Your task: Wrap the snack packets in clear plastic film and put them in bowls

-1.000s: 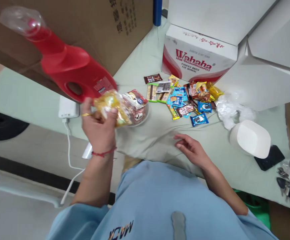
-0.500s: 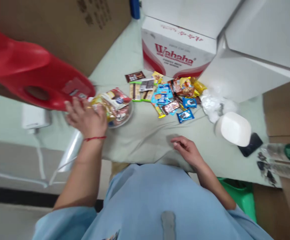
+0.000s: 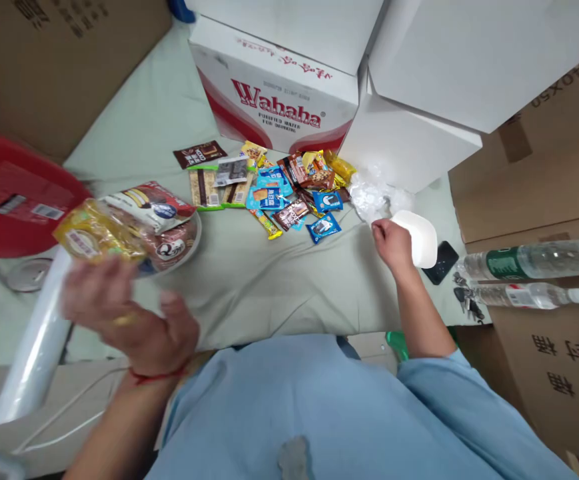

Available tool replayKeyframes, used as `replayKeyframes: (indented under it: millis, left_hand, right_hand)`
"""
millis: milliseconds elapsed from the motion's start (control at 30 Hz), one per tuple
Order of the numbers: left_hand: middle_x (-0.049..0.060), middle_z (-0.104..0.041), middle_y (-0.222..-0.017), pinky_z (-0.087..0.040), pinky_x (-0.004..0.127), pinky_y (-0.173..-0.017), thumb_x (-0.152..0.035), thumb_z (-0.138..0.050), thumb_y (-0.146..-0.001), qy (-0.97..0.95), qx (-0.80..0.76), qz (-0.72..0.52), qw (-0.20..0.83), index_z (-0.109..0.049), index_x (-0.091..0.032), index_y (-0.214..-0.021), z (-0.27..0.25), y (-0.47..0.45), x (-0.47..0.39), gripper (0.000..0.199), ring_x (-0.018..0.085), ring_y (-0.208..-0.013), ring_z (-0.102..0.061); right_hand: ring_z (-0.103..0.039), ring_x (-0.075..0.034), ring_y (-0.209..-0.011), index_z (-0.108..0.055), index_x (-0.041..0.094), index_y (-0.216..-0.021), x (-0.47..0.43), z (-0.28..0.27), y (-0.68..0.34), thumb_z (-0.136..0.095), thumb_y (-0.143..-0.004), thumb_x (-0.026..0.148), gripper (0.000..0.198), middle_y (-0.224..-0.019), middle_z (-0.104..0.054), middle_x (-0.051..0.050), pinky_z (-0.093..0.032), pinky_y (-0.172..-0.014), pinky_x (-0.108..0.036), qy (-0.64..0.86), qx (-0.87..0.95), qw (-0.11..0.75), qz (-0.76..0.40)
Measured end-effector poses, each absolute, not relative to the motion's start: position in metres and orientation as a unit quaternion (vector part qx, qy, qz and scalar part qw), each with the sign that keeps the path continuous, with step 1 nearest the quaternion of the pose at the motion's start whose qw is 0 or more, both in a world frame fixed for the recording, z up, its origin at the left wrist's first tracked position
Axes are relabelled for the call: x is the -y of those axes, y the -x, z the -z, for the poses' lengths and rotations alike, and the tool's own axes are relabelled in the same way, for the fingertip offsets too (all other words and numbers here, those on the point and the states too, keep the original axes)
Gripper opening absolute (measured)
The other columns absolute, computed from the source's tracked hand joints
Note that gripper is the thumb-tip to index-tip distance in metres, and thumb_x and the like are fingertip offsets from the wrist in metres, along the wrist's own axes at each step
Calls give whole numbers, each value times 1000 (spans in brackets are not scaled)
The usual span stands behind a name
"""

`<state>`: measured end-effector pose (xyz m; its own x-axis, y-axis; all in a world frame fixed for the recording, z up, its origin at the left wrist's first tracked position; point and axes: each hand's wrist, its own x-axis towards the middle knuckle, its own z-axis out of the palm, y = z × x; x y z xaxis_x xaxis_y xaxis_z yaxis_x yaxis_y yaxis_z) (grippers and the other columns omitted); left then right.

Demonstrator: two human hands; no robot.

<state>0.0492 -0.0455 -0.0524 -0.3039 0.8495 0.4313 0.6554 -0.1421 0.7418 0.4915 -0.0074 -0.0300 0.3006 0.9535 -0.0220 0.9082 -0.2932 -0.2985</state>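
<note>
— How are the hands?
— The left hand (image 3: 132, 317) is blurred, its fingers loosely parted; the right hand (image 3: 392, 245) is curled, and I can't tell whether it grips anything.
— What's around the Wahaha box (image 3: 279, 110)?
— A snack pile (image 3: 269, 197) just in front. Front-left, a bowl (image 3: 198, 239) of packets, its yellow packet (image 3: 96, 230) near the left hand. Front-right, a white container (image 3: 423, 241) beside the right hand, then a flat black slab (image 3: 443, 262).

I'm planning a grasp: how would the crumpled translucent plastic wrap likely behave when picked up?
The crumpled translucent plastic wrap is probably floppy, given its loose folds. It looks thin and see-through, so it is likely very light. Its wrinkles suggest pushing may bunch it up.
</note>
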Motion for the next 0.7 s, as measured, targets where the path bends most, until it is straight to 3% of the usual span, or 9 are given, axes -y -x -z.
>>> replayKeyframes:
  millis: [33,100,200,267,333,400,500,600,700]
  left_hand:
    - [12,-56,-149,-22,65,-130,-49,-66,-84,-636,-598,-484,62,-59,-27,-137,55,-61,53,58,39,-153,-41]
    - [12,-66,-131,-42,60,-120,-36,-65,-89,-711,-532,-457,51,-66,-26,-123,61,-79,63,36,35,-137,-58]
    - [12,-71,-121,-52,52,-110,-28,-61,-95,-745,-516,-406,113,-71,-25,-110,63,-87,68,18,31,-127,-65]
    - [11,-73,-118,-53,49,-108,-29,-61,-96,-739,-528,-394,145,-73,-25,-106,61,-85,70,16,30,-122,-66]
    - [9,-74,-112,-56,44,-101,-33,-61,-97,-717,-547,-387,193,-74,-25,-103,58,-82,73,17,26,-112,-69]
    - [6,-74,-100,-58,36,-86,-39,-60,-98,-685,-560,-371,283,-75,-24,-99,56,-85,75,21,21,-93,-70]
    - [2,-69,-79,-51,27,-63,-48,-61,-96,-625,-541,-330,456,-75,-22,-92,55,-105,73,31,15,-70,-61]
    - [1,-66,-73,-47,24,-58,-56,-68,-89,-561,-496,-312,585,-72,-20,-88,57,-138,63,36,14,-65,-57]
    - [-1,-62,-70,-44,23,-55,-61,-73,-84,-510,-463,-321,650,-65,-20,-86,58,-171,52,42,12,-62,-53]
  right_hand:
    - [-71,-30,-102,-77,19,-116,-5,30,-497,-49,-103,35,34,-112,-78,-15,-51,-90,-39,816,571,62,-63]
    - [-70,-33,-105,-74,16,-121,-26,33,-500,-53,-103,38,36,-120,-75,-20,-50,-87,-40,827,560,-30,-36]
    - [-71,-33,-106,-71,12,-126,-45,40,-495,-53,-100,22,33,-121,-72,-23,-50,-85,-39,820,563,-97,-45]
    - [-71,-31,-103,-71,12,-122,-43,42,-492,-48,-97,11,33,-117,-73,-22,-49,-85,-38,818,566,-87,-50]
    - [-70,-27,-97,-71,15,-112,-31,41,-489,-50,-97,13,26,-110,-75,-17,-49,-85,-37,807,585,9,-77]
    - [-66,-22,-85,-68,19,-102,-8,42,-481,-58,-97,27,14,-97,-73,-9,-50,-80,-34,764,597,182,-162]
    - [-56,-16,-65,-64,23,-97,32,50,-454,-70,-91,48,27,-78,-64,1,-49,-65,-29,667,535,394,-336]
    - [-52,-15,-60,-62,26,-96,65,60,-417,-74,-87,57,35,-72,-59,3,-47,-59,-28,623,480,451,-422]
    - [-54,-16,-65,-63,26,-95,82,62,-389,-70,-92,55,30,-79,-62,1,-49,-62,-29,622,518,430,-400]
